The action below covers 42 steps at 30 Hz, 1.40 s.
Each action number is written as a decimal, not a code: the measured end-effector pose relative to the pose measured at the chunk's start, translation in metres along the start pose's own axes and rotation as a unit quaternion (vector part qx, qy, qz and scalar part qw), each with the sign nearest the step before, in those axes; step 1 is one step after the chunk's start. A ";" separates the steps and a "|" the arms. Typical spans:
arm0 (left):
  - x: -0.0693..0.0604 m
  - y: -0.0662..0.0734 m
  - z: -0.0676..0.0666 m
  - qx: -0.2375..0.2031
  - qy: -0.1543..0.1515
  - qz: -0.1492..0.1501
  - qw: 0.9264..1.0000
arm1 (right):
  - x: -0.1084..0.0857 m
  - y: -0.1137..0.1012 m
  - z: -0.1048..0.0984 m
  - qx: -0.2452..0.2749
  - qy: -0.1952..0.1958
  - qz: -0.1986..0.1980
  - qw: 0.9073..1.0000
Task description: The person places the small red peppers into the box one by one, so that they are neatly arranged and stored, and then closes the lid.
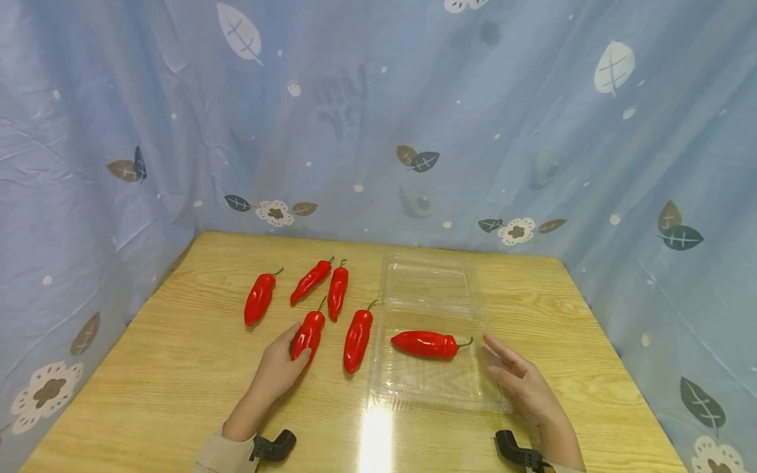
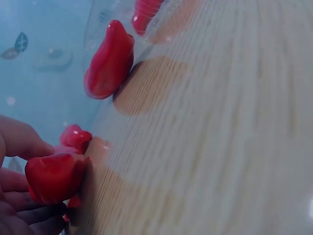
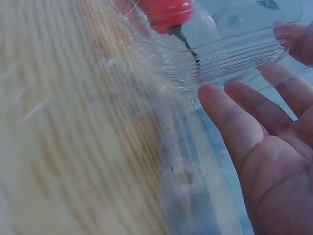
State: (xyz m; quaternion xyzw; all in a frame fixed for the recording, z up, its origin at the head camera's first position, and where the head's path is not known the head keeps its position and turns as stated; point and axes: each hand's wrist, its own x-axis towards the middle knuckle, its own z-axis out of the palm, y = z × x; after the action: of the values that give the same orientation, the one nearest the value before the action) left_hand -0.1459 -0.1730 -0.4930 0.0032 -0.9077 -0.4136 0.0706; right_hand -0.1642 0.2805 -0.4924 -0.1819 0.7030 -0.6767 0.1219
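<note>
With its thumb and fingers on either side, my left hand [image 1: 278, 369] grips a red chili pepper [image 1: 310, 330] on the table's left half. The same pepper [image 2: 54, 178] shows end-on between the fingers in the left wrist view. An opened clear plastic clamshell box [image 1: 437, 389] lies to the right, its lid folded flat to the back. One red pepper [image 1: 424, 344] lies sideways in its near half, stem pointing right. At the box's right side is my right hand [image 1: 529, 387], fingers loosely extended. Its fingertips [image 3: 210, 95] are at the clear rim; firm contact is hard to tell.
Another pepper [image 1: 357, 341] lies between the left hand and the box. Farther back are a pepper [image 1: 259, 299] at the left and two slimmer ones [image 1: 311, 282] close together. A blue patterned curtain [image 1: 367, 131] surrounds the wooden table [image 1: 177, 368] at the back and sides.
</note>
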 end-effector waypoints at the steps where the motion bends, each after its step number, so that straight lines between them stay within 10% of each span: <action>1: 0.000 0.000 0.001 0.001 0.001 0.000 1.000 | 0.000 0.000 0.000 0.000 -0.002 -0.002 1.000; 42: 0.002 -0.001 -0.002 -0.015 0.037 -0.032 0.999 | 0.001 -0.001 -0.001 0.005 -0.006 -0.005 1.000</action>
State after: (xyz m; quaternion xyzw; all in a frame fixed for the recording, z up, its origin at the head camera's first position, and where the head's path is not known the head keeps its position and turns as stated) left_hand -0.1472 -0.1756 -0.4921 0.0470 -0.8974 -0.4291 0.0909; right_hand -0.1651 0.2808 -0.4917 -0.1891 0.6977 -0.6798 0.1237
